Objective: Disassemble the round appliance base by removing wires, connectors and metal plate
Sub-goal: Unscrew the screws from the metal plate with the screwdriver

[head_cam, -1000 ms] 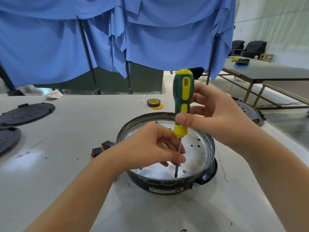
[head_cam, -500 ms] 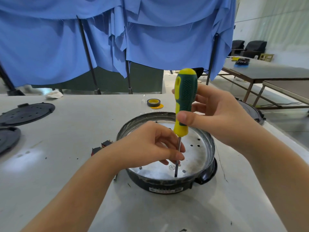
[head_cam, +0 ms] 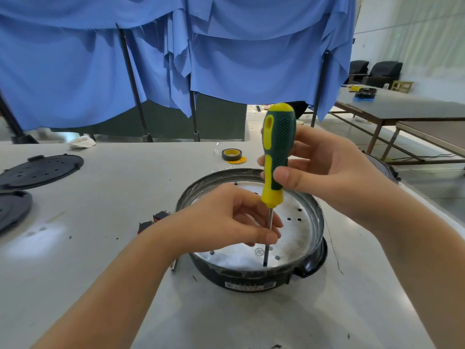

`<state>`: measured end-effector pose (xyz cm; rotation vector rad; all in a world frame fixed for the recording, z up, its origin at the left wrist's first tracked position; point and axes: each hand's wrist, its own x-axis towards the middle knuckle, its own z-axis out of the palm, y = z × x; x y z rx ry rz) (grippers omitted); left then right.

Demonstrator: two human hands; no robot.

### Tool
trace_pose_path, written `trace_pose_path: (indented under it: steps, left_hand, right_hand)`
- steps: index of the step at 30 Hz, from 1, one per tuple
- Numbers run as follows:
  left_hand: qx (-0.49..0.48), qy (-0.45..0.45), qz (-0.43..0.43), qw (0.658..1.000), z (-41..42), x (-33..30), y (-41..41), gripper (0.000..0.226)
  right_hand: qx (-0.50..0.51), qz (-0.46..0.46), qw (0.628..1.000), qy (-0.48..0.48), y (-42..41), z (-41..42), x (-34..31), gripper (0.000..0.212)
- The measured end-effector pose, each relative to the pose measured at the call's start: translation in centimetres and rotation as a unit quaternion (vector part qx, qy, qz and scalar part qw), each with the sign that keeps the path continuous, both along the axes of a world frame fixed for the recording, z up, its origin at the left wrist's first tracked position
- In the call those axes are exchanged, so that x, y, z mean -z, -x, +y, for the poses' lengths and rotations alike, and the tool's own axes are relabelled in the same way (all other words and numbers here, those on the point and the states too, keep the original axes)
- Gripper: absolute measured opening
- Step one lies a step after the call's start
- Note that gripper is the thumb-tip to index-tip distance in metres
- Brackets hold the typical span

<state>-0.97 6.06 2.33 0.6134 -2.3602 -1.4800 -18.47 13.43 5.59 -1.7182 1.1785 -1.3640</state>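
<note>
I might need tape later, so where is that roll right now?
The tape roll lies flat on the table beyond the round base, just left of the screwdriver handle in the head view.

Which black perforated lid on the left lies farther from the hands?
The rear lid, whole, with a tab at its back edge; the nearer lid is cut off by the frame edge.

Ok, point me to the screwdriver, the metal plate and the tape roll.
screwdriver (head_cam: 278,147): head view, on the green handle grip.
metal plate (head_cam: 297,233): head view, on bare metal right of the shaft.
tape roll (head_cam: 231,154): head view, on its black outer wall.
</note>
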Motion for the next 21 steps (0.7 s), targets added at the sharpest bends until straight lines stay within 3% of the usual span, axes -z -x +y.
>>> trace_pose_path:
  steps: [3, 8, 13, 19, 21]
  left_hand:
    - [0.005, -0.004, -0.002, 1.0, -0.09, 0.08, -0.07, 0.016]
    - [-0.025, 0.032, 0.011, 0.999, 0.26, 0.11, 0.24, 0.01]
    - [-0.045, 0.04, 0.019, 0.998, 0.46, 0.09, 0.38, 0.018]
    - [-0.053, 0.051, 0.02, 0.997, 0.37, 0.37, 0.64, 0.019]
    - [-0.029, 0.035, 0.002, 0.999, 0.14, 0.31, 0.41, 0.016]
  right_hand:
    - [-0.025, -0.004, 1.0, -0.01, -0.12, 0.03, 0.04, 0.047]
    - [0.042, 0.015, 0.999, 0.009, -0.38, -0.27, 0.09, 0.053]
    - [-0.052, -0.024, 0.998, -0.019, -0.01, -0.1, 0.24, 0.047]
    - [0.037, 0.021, 0.999, 0.019, -0.54, -0.39, 0.34, 0.051]
    - [0.009, -0.004, 1.0, 0.011, -0.15, -0.38, 0.35, 0.05]
